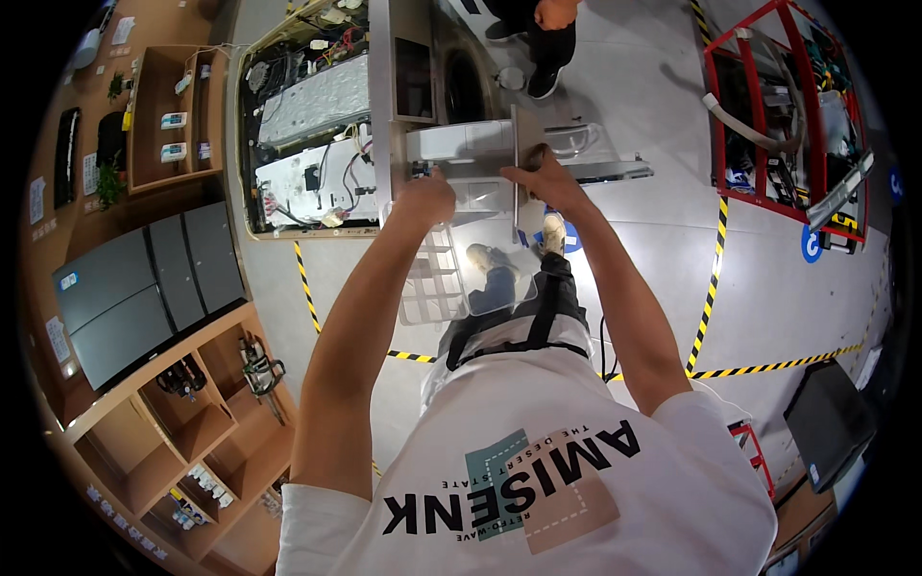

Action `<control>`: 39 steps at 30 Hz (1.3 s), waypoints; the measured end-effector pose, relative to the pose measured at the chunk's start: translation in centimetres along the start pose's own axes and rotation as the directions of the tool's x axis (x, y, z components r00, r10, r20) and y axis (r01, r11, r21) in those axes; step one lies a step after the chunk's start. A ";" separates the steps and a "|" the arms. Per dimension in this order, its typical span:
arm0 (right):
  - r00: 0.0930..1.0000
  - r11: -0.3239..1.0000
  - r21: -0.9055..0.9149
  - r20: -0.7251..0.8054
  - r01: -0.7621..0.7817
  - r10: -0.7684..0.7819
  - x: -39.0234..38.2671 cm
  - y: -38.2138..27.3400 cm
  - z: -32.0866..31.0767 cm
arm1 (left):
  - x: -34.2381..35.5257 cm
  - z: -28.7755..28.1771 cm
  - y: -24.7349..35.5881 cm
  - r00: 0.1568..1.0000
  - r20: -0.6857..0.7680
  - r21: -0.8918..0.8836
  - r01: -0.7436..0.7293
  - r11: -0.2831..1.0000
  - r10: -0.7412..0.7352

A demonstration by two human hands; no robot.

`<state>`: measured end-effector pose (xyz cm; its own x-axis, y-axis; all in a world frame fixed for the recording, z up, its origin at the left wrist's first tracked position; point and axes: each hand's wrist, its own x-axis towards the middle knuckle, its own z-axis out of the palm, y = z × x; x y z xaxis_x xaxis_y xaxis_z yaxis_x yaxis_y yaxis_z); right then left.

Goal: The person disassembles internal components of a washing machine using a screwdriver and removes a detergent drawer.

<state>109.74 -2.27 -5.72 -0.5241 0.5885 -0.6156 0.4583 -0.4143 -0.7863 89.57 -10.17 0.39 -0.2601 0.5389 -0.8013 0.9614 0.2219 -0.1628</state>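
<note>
My left hand (424, 199) is closed at the upper left corner of a clear plastic tray (444, 284), which I hold out in front of my body. Just beyond this hand sits a white box-shaped part (459, 143) on the open-topped appliance (309, 134). My right hand (544, 179) grips the edge of a thin grey panel (516, 130) that stands upright beside the white part. Both forearms reach forward from my white printed shirt. Wiring and boards lie exposed inside the appliance.
Another person (544, 29) in dark trousers stands beyond the appliance. A red-framed cart (783, 115) with parts is at the right. Wooden shelves (197, 422) and dark panels (144, 278) lie to the left. Yellow-black tape (713, 278) marks the grey floor.
</note>
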 end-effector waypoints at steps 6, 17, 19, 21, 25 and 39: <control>0.999 0.998 0.062 0.032 -0.033 0.031 -1.5 0.7 -3.2 | -2.4 -0.6 2.4 0.998 0.006 -0.138 -0.057 0.989 0.058; 0.997 0.997 -0.018 -0.024 -0.080 0.080 -3.7 -0.1 -6.2 | -9.9 4.8 -2.2 0.952 -0.305 -0.542 -0.180 0.821 0.007; 0.997 0.997 -0.017 -0.014 -0.080 0.080 -4.2 -0.6 -6.2 | -10.4 7.1 -4.1 0.940 -0.315 -0.685 -0.130 0.717 -0.130; 0.997 0.996 -0.021 -0.016 -0.082 0.082 -4.3 -0.6 -6.4 | -11.1 7.8 -5.0 0.983 0.011 -0.857 0.105 0.504 -0.185; 0.993 0.993 -0.039 -0.059 -0.109 0.106 -4.0 0.6 -6.7 | -10.3 9.6 -4.1 0.991 0.105 -0.980 0.117 0.162 -0.080; 0.986 0.987 -0.097 -0.118 -0.126 0.115 -6.9 -1.6 -8.2 | -1.4 9.4 3.4 0.991 0.073 -0.737 0.132 -0.663 0.116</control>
<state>118.54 0.00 0.24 -0.3795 0.6151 -0.6911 0.5886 -0.4157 -0.6933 94.01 -17.80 -4.47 -0.1397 0.5005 -0.8544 -0.7377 0.5230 0.4270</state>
